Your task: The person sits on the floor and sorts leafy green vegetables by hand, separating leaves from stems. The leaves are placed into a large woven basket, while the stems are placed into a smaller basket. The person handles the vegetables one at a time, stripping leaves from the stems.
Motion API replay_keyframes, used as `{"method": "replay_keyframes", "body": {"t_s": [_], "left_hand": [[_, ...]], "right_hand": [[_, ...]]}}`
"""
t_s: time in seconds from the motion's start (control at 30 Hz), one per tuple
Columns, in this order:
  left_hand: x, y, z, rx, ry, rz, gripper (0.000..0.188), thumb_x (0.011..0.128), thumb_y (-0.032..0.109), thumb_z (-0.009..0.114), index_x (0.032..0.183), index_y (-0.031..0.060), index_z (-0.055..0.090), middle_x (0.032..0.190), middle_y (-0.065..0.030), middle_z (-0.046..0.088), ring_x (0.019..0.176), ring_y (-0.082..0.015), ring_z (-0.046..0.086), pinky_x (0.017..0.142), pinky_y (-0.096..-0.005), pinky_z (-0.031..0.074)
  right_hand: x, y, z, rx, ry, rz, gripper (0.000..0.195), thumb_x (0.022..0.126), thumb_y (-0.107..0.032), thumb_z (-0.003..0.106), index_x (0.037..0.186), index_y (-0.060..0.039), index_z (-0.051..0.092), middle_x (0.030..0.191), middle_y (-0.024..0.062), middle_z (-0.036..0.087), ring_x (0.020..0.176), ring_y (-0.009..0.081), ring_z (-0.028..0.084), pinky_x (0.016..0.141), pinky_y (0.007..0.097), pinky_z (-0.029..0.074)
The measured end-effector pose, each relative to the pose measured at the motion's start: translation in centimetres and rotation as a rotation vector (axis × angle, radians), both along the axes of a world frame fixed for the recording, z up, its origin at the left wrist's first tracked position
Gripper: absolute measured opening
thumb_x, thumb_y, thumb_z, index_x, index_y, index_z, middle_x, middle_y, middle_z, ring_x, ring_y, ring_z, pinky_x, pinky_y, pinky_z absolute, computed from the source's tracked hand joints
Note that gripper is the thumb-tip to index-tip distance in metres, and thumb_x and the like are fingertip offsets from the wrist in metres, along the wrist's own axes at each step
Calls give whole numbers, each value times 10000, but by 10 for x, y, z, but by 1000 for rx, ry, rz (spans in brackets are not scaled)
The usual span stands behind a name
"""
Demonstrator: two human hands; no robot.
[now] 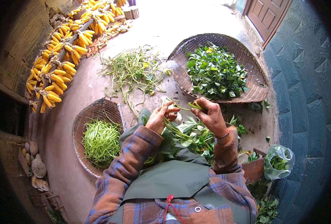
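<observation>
My left hand (160, 117) grips a thin green vine stem (182, 107), which runs across to my right hand (208, 114). Short green stalk pieces show between the thumb and fingers of my right hand. More stems (176, 131) hang below my left hand onto a heap of leafy vines (201, 140) over my lap and green apron (168, 179). At the left stands a woven basket (77, 134) holding a pile of thin, light green stalks (101, 142). Beyond my right hand, a wide woven tray (255, 91) bears a mound of green leaves (215, 71).
A tangle of bare vines (134, 68) lies on the floor ahead. Yellow corn cobs (57, 75) hang from a pole at the upper left. A plastic bag of greens (278, 162) sits at the right, by a wooden board (252, 170) and the blue wall (308, 126).
</observation>
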State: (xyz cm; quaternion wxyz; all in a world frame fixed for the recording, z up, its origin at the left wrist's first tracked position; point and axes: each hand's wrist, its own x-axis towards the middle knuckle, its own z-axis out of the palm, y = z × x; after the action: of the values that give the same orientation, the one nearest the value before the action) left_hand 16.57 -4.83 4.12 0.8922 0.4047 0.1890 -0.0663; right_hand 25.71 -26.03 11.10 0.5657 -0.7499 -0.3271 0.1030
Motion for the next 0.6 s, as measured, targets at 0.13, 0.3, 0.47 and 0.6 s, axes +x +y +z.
{"method": "replay_keyframes", "body": {"t_s": [0.13,0.3,0.47,0.6], "left_hand": [[2,-9,11,-83,-107,-64,532,1019,392,373,1433,59,355,1383,-163,483,1252,-261,503,1058,-417,414],[0,-11,15,-26,-75,-84,522,999,423,439,1386,75,413,1315,-120,543,1249,-215,482,1018,-393,415],[-16,-14,20,312,83,-55,401,939,266,613,1269,60,517,1102,-50,624,974,-156,616,847,-327,511],[-22,-14,15,356,46,-21,345,900,205,665,1202,74,563,991,-33,648,874,-140,642,757,-308,546]], "right_hand": [[-5,7,-40,43,242,112,161,868,-108,664,940,36,659,750,35,650,714,57,544,618,263,462],[-35,27,-64,177,711,368,213,893,-90,652,1072,25,658,874,-37,636,800,43,546,714,225,461],[-27,27,-65,34,283,157,195,864,-154,646,970,9,633,751,89,648,688,118,589,620,300,466],[-28,28,-53,-211,-435,56,114,801,-129,625,822,-32,569,727,91,594,727,321,606,594,408,476]]}}
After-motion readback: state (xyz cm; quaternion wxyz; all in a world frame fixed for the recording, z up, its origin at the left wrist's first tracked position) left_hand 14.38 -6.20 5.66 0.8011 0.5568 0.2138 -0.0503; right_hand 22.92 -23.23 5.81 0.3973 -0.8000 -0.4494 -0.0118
